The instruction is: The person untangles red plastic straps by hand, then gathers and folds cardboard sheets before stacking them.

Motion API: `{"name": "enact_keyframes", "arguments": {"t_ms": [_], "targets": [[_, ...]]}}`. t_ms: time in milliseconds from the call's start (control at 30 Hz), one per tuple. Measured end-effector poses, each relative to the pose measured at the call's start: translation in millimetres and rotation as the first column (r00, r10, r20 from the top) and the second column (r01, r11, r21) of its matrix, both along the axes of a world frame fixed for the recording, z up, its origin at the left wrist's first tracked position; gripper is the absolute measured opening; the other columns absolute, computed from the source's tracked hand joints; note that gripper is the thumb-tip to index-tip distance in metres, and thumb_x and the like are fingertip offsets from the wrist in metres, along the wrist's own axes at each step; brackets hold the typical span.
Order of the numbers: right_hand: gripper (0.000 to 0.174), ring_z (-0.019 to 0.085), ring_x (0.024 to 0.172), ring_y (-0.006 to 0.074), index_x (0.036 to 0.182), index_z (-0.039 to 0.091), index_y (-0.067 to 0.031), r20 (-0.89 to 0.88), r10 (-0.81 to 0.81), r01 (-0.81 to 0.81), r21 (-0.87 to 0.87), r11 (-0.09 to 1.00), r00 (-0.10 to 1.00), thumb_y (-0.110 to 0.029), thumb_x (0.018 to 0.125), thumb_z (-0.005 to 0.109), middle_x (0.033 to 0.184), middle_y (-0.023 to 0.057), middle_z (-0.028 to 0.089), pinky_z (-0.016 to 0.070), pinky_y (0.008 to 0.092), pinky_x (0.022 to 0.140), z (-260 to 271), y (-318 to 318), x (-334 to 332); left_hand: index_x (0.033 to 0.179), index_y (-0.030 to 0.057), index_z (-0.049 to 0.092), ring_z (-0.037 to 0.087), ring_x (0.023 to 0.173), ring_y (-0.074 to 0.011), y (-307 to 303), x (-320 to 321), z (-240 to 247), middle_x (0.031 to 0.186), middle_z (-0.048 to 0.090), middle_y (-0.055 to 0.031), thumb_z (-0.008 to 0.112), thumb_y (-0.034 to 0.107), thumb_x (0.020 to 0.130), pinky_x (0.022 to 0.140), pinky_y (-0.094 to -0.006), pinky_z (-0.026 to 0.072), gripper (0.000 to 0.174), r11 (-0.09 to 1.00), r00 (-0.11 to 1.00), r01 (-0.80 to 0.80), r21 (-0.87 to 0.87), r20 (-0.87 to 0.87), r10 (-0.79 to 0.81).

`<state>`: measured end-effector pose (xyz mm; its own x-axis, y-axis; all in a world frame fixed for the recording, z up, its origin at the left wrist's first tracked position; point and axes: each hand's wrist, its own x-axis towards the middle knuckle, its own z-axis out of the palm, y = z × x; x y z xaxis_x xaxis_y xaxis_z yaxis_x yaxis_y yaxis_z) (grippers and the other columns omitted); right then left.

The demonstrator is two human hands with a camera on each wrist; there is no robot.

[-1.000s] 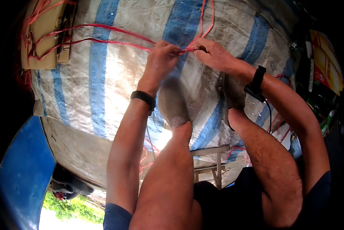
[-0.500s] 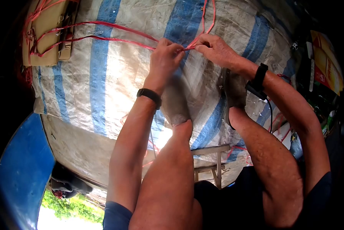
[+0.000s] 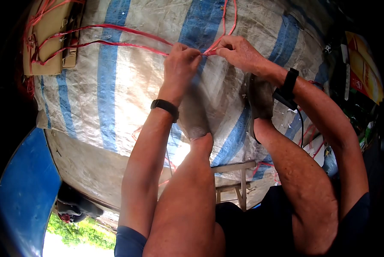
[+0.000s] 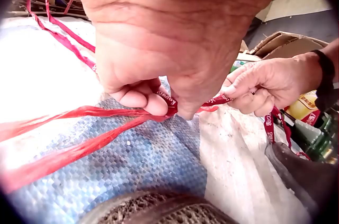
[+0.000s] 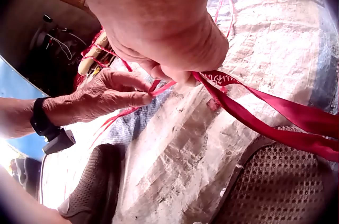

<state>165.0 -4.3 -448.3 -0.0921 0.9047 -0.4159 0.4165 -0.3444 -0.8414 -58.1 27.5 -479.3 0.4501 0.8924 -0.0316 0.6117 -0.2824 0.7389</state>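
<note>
Between both hands runs a red plastic ribbon (image 3: 209,53) with white printed letters. My left hand (image 3: 180,66) pinches it between thumb and curled fingers, close over a blue stripe of the woven sheet. A short way to the right, my right hand (image 3: 243,55) also pinches the ribbon with thumb and fingertips. Two red strands (image 4: 95,128) lead off from the left hand, and twin lengths of ribbon (image 5: 286,113) trail from the right hand. In the left wrist view the ribbon wraps by the left fingertips, which hide part of it.
A flat cardboard bundle (image 3: 50,34) tied with red ribbon lies at the upper left. The blue-and-white woven sheet (image 3: 136,81) spreads beneath the shoes (image 3: 196,115). A small wooden stool (image 3: 234,168) stands below. At right is a yellow-red carton (image 3: 363,68); a blue panel (image 3: 29,180) is at left.
Both hands have shifted slightly upward in the head view, keeping their pinch. The gap between them has widened a little, with more ribbon showing there.
</note>
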Motion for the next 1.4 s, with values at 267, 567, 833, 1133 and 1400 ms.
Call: {"name": "enact_keyframes", "arguments": {"t_ms": [267, 567, 833, 1133, 1400], "targets": [[0.015, 0.053, 0.064, 0.0101, 0.083, 0.065, -0.0012, 0.017, 0.006, -0.006, -0.001, 1.0, 1.0, -0.015, 0.089, 0.065, 0.068, 0.0016, 0.058, 0.0438, 0.0308, 0.058, 0.4, 5.5, 12.5, 0.091, 0.0106, 0.078, 0.066, 0.08, -0.0234, 0.6, 0.9, 3.0, 0.092, 0.065, -0.0085, 0.08, 0.013, 0.08, 0.073, -0.0362, 0.0545, 0.012, 0.999, 1.0, -0.022, -0.038, 0.005, 0.022], [0.016, 0.05, 0.066, 0.0068, 0.079, 0.062, -0.0011, 0.012, 0.019, -0.02, 0.053, 0.998, 1.0, -0.012, 0.089, 0.064, 0.069, -0.0012, 0.055, 0.041, 0.0284, 0.058, 1.1, 0.1, 26.5, 0.091, 0.0092, 0.078, 0.064, 0.074, -0.0188, 2.3, 0.0, -2.8, 0.087, 0.066, -0.0074, 0.081, 0.013, 0.081, 0.069, -0.0316, 0.0536, 0.011, 1.0, 0.999, -0.023, 0.016, 0.022, 0.023], [0.016, 0.046, 0.07, 0.0063, 0.086, 0.061, -0.0005, 0.029, 0.112, -0.111, -0.032, 0.993, 0.993, -0.014, 0.095, 0.061, 0.072, -0.0035, 0.05, 0.0409, 0.027, 0.063, 17.7, -11.9, 29.7, 0.09, 0.0086, 0.078, 0.064, 0.074, -0.019, 1.6, 1.2, -3.8, 0.086, 0.066, -0.0079, 0.08, 0.013, 0.081, 0.069, -0.0317, 0.0533, 0.01, 0.999, 0.999, -0.033, 0.039, 0.023, 0.032], [0.018, 0.063, 0.078, 0.0439, 0.09, 0.055, -0.0048, 0.335, 0.316, -0.397, 0.21, 0.893, 0.888, -0.02, 0.099, 0.057, 0.08, 0.0214, 0.063, 0.0486, 0.0518, 0.065, 32.8, -64.8, 18.5, 0.089, 0.0073, 0.078, 0.065, 0.072, -0.0199, 1.4, 3.4, -3.4, 0.085, 0.065, -0.009, 0.078, 0.013, 0.08, 0.068, -0.0323, 0.0537, 0.01, 0.998, 0.999, -0.053, 0.041, 0.014, 0.052], [0.015, 0.065, 0.078, 0.0383, 0.102, 0.054, -0.0074, 0.532, 0.395, -0.513, 0.087, 0.854, 0.749, -0.022, 0.1, 0.056, 0.088, 0.0133, 0.062, 0.0518, 0.0478, 0.064, 63.3, -100.8, 38.4, 0.087, 0.0088, 0.078, 0.065, 0.074, -0.0203, 1.3, 4.4, -6.5, 0.085, 0.065, -0.009, 0.077, 0.014, 0.08, 0.07, -0.0322, 0.0534, 0.009, 0.996, 0.996, -0.083, 0.03, 0.02, 0.083]]}}
